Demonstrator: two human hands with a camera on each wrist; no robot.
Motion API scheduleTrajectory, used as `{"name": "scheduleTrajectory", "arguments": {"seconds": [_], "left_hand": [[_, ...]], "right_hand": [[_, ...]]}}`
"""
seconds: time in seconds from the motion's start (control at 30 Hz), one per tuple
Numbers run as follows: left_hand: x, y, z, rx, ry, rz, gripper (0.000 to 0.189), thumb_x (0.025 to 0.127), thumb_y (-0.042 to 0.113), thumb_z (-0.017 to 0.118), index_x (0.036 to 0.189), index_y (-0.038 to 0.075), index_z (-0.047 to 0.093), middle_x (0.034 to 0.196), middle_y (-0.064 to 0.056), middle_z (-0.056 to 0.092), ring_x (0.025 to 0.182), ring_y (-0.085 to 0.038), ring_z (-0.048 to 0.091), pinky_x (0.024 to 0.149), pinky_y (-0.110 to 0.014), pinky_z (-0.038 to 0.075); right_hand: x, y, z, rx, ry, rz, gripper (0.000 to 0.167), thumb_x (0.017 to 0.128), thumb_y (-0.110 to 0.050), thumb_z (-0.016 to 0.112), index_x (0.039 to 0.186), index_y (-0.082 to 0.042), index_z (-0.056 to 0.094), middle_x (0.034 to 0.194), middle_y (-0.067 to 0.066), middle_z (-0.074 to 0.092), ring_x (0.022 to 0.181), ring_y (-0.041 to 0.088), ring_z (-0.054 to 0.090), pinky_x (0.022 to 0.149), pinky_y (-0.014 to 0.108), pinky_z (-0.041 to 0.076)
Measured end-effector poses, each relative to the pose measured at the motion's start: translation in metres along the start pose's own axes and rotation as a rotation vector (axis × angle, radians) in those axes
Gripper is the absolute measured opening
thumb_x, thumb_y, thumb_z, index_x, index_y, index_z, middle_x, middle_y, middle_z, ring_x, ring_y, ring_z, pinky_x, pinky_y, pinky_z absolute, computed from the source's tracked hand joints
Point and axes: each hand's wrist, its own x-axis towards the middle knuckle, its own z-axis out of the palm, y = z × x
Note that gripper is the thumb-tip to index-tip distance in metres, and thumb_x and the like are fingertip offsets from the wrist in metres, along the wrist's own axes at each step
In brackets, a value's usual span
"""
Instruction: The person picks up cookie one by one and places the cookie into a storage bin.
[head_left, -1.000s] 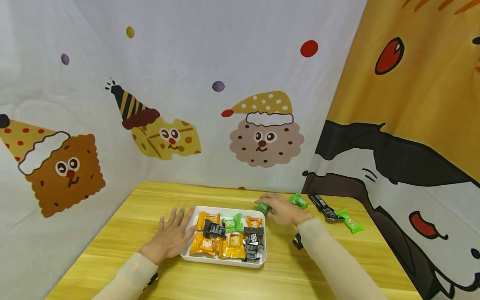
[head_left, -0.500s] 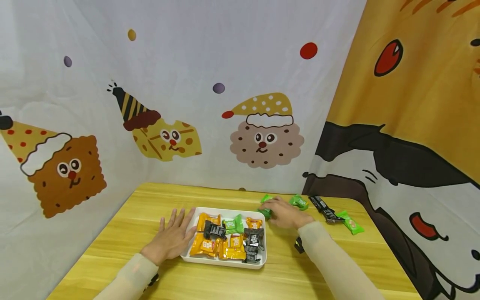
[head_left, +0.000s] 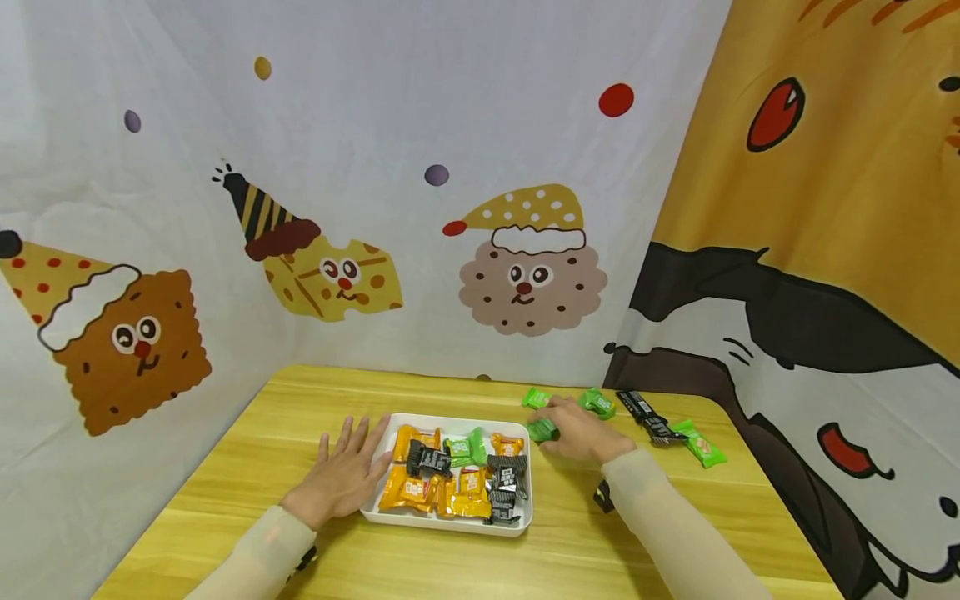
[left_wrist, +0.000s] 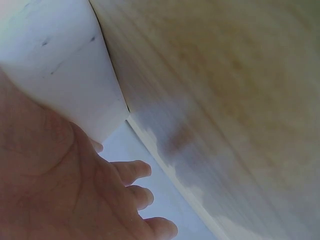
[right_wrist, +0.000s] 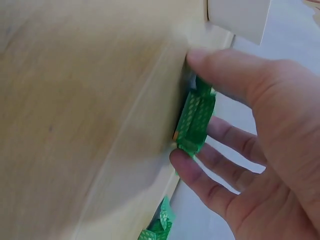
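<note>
My right hand [head_left: 583, 432] pinches a dark green wrapped candy [head_left: 542, 430] beside the tray's back right corner. In the right wrist view, thumb and fingers sit at the two ends of this green candy [right_wrist: 197, 117], right over the wood. My left hand [head_left: 341, 477], fingers spread and straight, rests along the left rim of a white tray [head_left: 420, 522]. Inside the tray lie several orange candies [head_left: 408, 490], several black ones [head_left: 506, 477] and a light green one [head_left: 467, 448]. The left wrist view catches the open palm [left_wrist: 65, 175].
Behind the right hand lies a light green candy [head_left: 536, 398], with another green candy [head_left: 597, 403] to its right. Farther right are black packets [head_left: 649, 417] and a light green packet [head_left: 701, 444]. A printed curtain [head_left: 360, 350] borders the wooden table [head_left: 300, 392].
My right hand has shifted right and slightly nearer, the dark green candy moving with it. The light green candy behind has come into view. The left hand and tray stay put.
</note>
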Motion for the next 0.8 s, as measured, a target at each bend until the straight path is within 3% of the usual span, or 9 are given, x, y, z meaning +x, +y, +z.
{"name": "scheduleTrajectory", "arguments": {"seconds": [0.13,0.43,0.8], "left_hand": [[0.0002,-0.0013,0.0006,-0.011,-0.002,0.001,0.075,0.127,0.053,0.037,0.190,0.022,0.011,0.194,-0.030,0.012,0.181,-0.058,0.003,0.138,-0.090,0.000],[0.0002,-0.0025,0.0015,-0.005,-0.007,0.000,0.075,0.127,0.053,0.035,0.190,0.022,0.009,0.194,-0.029,0.012,0.181,-0.058,0.003,0.138,-0.090,0.000],[-0.0005,0.0002,-0.0013,0.000,-0.007,0.001,0.075,0.127,0.053,0.035,0.190,0.022,0.009,0.194,-0.029,0.011,0.181,-0.057,0.001,0.139,-0.089,0.000]], "right_hand": [[-0.0009,-0.0001,0.0025,-0.014,0.035,-0.030,0.045,0.097,-0.007,0.093,0.140,-0.010,0.083,0.138,0.012,0.079,0.124,0.029,0.075,0.111,0.051,0.069],[-0.0044,0.0017,0.0035,-0.011,0.070,-0.035,0.038,0.096,-0.005,0.092,0.133,-0.012,0.086,0.130,0.008,0.080,0.119,0.024,0.075,0.105,0.044,0.071],[-0.0078,-0.0014,-0.0027,0.000,0.088,-0.008,0.040,0.099,-0.007,0.090,0.137,-0.012,0.085,0.138,0.012,0.079,0.128,0.031,0.074,0.114,0.054,0.067]]}}
